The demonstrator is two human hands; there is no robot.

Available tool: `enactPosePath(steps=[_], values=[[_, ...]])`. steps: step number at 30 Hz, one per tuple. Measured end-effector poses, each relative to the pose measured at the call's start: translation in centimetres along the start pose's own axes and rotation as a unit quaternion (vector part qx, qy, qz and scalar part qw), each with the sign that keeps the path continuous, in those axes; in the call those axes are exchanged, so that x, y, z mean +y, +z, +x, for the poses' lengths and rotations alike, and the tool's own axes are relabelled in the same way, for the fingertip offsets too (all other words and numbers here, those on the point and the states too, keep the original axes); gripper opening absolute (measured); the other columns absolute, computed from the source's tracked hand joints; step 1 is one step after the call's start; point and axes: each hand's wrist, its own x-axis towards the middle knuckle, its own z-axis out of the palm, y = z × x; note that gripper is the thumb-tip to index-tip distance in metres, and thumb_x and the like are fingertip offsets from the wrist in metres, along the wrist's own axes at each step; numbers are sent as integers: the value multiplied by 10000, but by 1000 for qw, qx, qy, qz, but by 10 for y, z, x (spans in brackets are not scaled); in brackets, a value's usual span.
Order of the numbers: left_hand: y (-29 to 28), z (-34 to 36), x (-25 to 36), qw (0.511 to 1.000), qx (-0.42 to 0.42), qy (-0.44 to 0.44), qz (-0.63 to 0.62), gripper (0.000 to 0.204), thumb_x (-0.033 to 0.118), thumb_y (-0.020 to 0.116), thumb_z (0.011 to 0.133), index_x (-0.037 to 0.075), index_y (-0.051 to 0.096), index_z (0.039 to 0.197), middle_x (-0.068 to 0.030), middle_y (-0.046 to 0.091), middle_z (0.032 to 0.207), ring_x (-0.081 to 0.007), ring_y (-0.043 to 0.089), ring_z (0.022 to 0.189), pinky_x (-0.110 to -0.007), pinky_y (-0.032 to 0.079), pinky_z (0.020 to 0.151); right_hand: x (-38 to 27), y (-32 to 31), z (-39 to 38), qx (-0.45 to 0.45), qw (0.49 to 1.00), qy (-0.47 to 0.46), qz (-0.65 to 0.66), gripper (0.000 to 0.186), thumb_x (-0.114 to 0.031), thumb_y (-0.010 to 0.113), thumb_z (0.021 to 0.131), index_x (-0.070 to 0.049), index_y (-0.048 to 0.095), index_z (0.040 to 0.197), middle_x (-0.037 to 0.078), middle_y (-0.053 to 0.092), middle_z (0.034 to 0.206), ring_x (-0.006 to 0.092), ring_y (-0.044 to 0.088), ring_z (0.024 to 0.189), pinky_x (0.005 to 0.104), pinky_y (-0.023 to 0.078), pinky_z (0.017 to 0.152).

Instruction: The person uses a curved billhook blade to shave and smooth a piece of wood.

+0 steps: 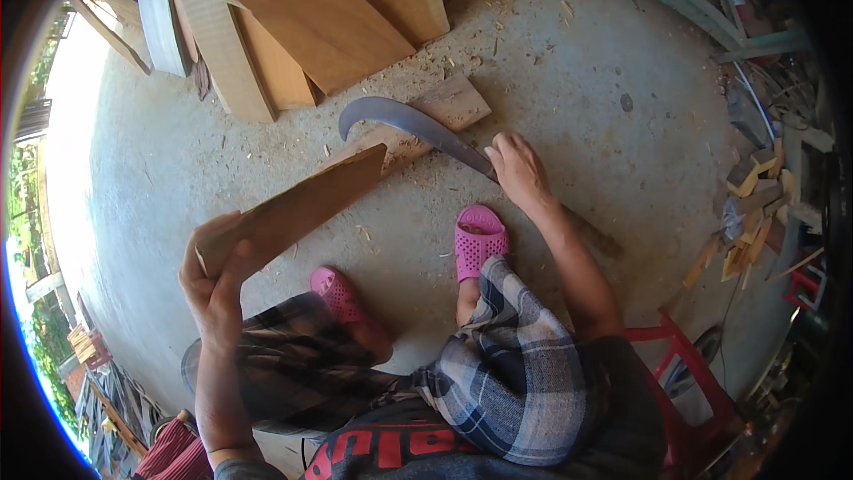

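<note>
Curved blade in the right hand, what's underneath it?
Under the curved blade you can see a wooden board lying on the concrete floor. The strip of board directly beneath is covered, and whether blade and board touch can't be told.

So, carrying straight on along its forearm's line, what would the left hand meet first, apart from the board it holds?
Probably the group of boards at the picture's upper left, across the grey floor from the left hand; height and depth are hard to judge here.
</note>
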Motion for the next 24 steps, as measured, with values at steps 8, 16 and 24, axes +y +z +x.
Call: enactPosePath(steps=[8,16,24], values=[[10,6,3,961,-61,-95,-251,396,161,680,871,-32,551,1193,-140,638,1059,-239,650,932,-388,599,682,-56,-21,-20,-153,590,230,759,417,-367,469,1030,-20,495,1261,96,652,956,185,657,791,295,547,677],[1,21,-35,948,-95,-166,-253,413,242,682,885,-6,547,1186,-127,632,1073,-230,649,909,-373,573,724,-60,-52,-23,-255,614,147,732,404,-201,633,948,4,479,1260,128,657,993,180,684,744,281,573,593],[4,24,-58,956,-118,-223,-150,343,258,678,909,20,551,1122,-76,634,981,-153,625,850,-298,539,728,-72,-53,-19,-163,742,192,621,462,-210,736,880,4,515,1224,89,664,893,109,654,641,209,516,469]])
